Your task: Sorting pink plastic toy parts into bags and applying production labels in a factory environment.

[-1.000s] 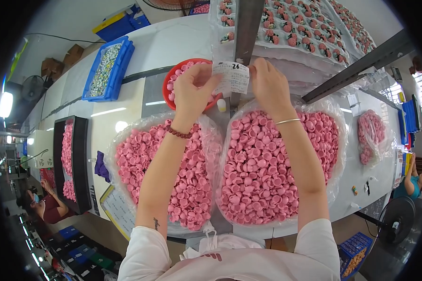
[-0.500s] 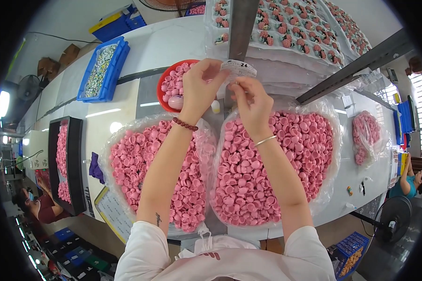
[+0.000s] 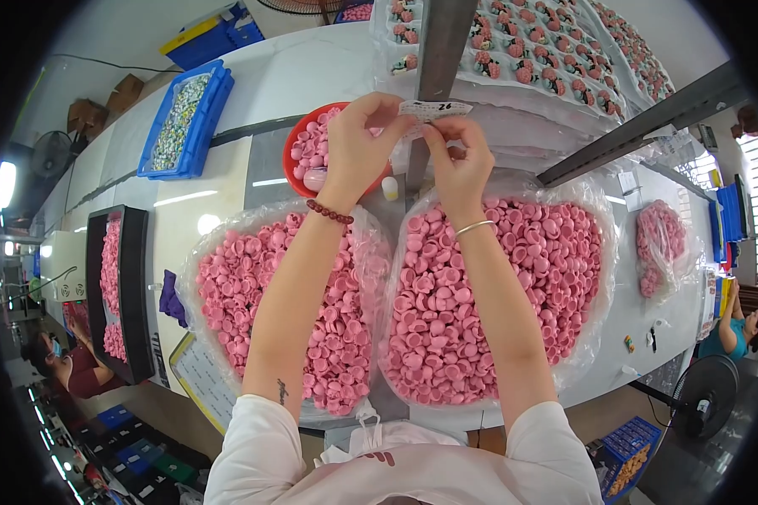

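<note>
Both hands are raised in front of the upright metal post (image 3: 440, 50), at a small white paper label (image 3: 436, 109) with print and handwriting. My left hand (image 3: 364, 139), a beaded bracelet at its wrist, has thumb and fingers closed at the label's left end. My right hand (image 3: 463, 160), wearing a bangle, pinches at the label's lower edge; anything tiny between those fingertips is too small to tell. Below my forearms lie two open clear plastic bags of small pink cup-shaped pieces, the left bag (image 3: 236, 290) and the right bag (image 3: 434, 324).
A red bowl (image 3: 290, 168) of pink pieces stands behind my left wrist, beside a small white bottle (image 3: 390, 188). Trays of berry-like pieces (image 3: 522, 50) are stacked behind the post. A slanted metal bar (image 3: 640, 126) crosses at right. A blue bin (image 3: 202, 126) sits far left.
The label has become flatter and more level between my hands. My right hand has risen slightly, its fingertips now closer to the label. The view has shifted a little.
</note>
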Demonstrator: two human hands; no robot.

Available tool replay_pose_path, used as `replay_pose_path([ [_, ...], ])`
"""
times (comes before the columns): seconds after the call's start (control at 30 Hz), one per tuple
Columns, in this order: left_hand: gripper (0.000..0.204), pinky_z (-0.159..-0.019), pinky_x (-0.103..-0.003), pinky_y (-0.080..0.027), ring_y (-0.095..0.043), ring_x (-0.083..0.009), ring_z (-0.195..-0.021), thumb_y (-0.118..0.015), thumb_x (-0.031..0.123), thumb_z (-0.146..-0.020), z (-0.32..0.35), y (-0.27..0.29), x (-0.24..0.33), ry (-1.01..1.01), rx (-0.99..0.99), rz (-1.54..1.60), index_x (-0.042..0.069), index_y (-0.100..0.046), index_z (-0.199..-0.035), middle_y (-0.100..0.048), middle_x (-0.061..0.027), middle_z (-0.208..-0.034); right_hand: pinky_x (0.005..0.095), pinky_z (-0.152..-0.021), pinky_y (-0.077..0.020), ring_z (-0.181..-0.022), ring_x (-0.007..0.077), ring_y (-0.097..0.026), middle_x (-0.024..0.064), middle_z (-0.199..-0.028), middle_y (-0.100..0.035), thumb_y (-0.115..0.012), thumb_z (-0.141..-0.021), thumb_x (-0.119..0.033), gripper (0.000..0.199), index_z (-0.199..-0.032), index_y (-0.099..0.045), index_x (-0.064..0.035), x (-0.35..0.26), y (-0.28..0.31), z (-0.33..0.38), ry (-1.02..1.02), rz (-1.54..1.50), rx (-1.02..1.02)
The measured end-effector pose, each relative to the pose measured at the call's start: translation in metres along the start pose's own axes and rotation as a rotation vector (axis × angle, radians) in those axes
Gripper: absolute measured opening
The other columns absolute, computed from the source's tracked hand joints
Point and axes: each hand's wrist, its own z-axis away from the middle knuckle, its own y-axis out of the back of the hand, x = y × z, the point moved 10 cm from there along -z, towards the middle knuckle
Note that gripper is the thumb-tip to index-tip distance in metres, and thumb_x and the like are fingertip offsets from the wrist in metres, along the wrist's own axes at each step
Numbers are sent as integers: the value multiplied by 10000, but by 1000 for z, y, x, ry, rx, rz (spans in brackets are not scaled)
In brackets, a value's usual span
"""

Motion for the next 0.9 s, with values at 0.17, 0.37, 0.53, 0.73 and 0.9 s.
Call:
replay_pose_path([
  [0.17, 222, -663, -245, -470, -599, -129, -718, -684, 77, -733, -2, 6, 4, -41, 23, -7, -11, -611, -923, -634, -60, -799, 169, -548, -403, -645, 43, -488, 8, -768, -555, -682, -777, -45, 208, -864, -493, -33, 10, 9, 0, -71, -107, 133],
  [0.37, 270, -692, -276, -477, -600, -178, -783, -674, 67, -737, 59, 35, 2, -34, 55, -89, 21, -589, -989, -607, -78, -869, 161, -525, -360, -615, 23, -440, -22, -751, -501, -651, -788, -10, 184, -871, -491, -46, 6, 53, 46, -91, 81, 17],
  [0.53, 173, -713, -258, -467, -608, -150, -796, -612, 32, -790, 196, 65, -33, 236, -101, -176, 0, -587, -958, -633, -76, -862, 161, -505, -330, -602, 18, -441, -41, -695, -500, -624, -804, -15, 138, -859, -502, -49, 3, 122, 140, -342, 161, -144],
  [0.73, 198, -731, -289, -471, -619, -218, -823, -509, 127, -882, 347, 96, -34, 372, -244, -412, -11, -607, -983, -646, -121, -901, 284, -615, -443, -714, 199, -569, 98, -821, -594, -641, -792, -134, 157, -887, -573, -30, 1, 213, 265, -587, 533, -318],
  [0.9, 349, -945, -373, -383, -475, -323, -1133, -567, 166, -831, 404, 58, 0, 273, -380, -383, 37, -530, -1153, -505, -165, -1226, 394, -902, -387, -1049, 327, -487, 163, -1129, -528, -614, -810, -200, 304, -1073, -585, -50, -29, 239, 283, -274, 827, -235],
])
